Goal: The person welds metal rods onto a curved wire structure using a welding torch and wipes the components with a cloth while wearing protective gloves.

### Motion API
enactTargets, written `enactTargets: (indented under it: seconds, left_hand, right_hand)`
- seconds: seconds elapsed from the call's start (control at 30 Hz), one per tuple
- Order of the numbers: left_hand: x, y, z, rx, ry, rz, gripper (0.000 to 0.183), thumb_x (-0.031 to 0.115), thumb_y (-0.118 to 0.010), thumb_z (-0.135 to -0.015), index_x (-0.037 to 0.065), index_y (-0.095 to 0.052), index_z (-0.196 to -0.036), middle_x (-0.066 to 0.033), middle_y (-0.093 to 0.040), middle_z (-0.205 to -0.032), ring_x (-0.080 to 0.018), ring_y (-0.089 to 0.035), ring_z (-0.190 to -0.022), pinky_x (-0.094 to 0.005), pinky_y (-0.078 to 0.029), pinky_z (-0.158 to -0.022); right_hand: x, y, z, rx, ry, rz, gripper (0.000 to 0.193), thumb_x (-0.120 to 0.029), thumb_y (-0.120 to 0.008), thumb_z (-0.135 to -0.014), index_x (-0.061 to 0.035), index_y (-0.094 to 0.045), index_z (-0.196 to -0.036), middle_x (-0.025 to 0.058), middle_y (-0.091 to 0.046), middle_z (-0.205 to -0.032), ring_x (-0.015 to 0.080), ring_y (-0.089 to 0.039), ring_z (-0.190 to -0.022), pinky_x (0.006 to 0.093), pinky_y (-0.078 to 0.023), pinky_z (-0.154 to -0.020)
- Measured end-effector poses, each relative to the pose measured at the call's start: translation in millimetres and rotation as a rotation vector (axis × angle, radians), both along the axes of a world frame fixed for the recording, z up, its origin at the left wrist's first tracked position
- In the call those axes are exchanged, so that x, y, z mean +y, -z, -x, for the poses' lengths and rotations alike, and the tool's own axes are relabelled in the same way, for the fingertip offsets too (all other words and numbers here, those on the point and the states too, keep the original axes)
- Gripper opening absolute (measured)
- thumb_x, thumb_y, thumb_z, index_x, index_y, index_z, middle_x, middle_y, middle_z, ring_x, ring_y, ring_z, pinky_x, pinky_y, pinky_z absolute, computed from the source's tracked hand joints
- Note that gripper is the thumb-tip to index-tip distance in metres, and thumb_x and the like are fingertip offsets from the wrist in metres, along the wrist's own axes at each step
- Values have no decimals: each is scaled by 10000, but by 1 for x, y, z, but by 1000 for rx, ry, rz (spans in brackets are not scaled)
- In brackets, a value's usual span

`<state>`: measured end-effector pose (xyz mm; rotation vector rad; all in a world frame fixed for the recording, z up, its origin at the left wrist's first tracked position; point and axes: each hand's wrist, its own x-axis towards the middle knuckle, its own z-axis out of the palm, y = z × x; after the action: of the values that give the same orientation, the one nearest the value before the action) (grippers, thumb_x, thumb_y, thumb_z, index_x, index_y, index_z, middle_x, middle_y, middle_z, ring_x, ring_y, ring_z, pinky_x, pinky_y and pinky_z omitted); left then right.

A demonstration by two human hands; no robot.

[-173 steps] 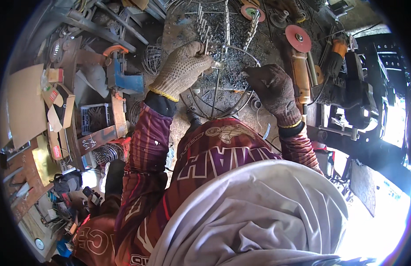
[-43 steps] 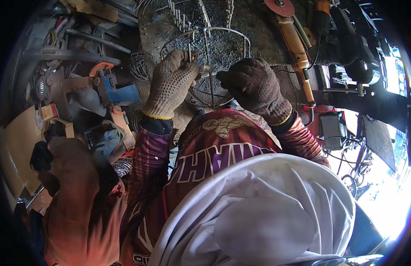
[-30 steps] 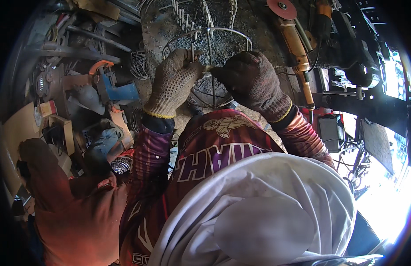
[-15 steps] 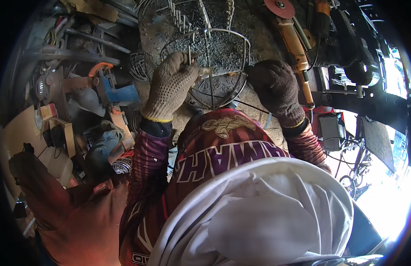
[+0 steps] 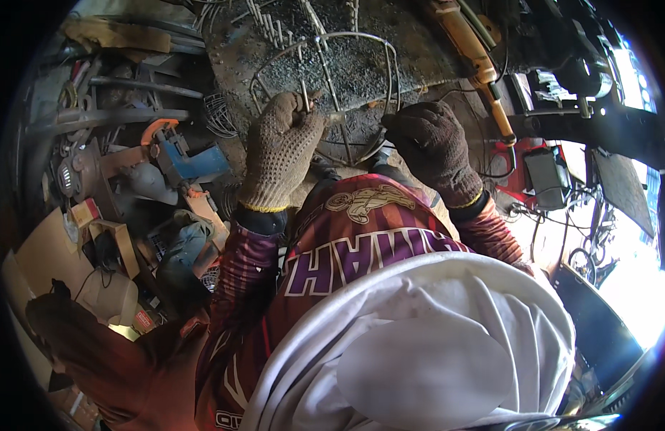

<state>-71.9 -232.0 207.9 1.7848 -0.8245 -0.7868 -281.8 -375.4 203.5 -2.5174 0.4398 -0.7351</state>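
Note:
My left hand [image 5: 281, 154], in a beige dotted knit glove, is closed, with a short metal rod [image 5: 304, 95] upright between its thumb and fingers. A small flat metal piece [image 5: 335, 116] shows beside its fingertips. In front of me stands a round wire frame [image 5: 359, 34] of thin rings joined by ribs, tilted at the workbench's near edge. My right hand [image 5: 434, 149], in a dark brown glove, is closed at the frame's right side. Its fingers curl inward, and the grip itself is partly hidden.
The dark workbench [image 5: 235, 68] carries metal filings and several upright pins [image 5: 269, 27]. At its right lies an orange angle grinder [image 5: 470, 50] with a cord. A blue tool [image 5: 197, 162] with an orange part, boxes and scrap crowd the left; a red box [image 5: 515, 176] and cables lie right.
The view has shifted, and the grinder's red disc is now outside it. Both gloved hands stay closed at the wire frame with little change in their hold.

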Motion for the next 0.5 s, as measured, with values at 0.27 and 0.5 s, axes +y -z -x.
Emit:
enactTargets:
  seconds: [0.27, 0.5]
  left_hand:
    - [3, 6, 0, 35, 7, 48, 178, 104, -597, -981, -13, -632, -1110, -22, -609, -801, -78, -542, -690, -254, -443, -620]
    - [5, 1, -1, -27, 18, 13, 197, 78, -559, -1006, -42, -617, -1152, -24, -613, -965, -72, -574, -831, -225, -473, -749]
  right_hand:
    - [7, -3, -3, 14, -96, 22, 251, -138, -750, -771, -149, -752, -1022, 54, -706, -921, 285, -676, -912, 414, -537, -798]
    - [-11, -4, -17, -5, -243, 62, 213, -150, -719, -815, -150, -755, -1025, 60, -709, -907, 286, -673, -880, 421, -540, -783]
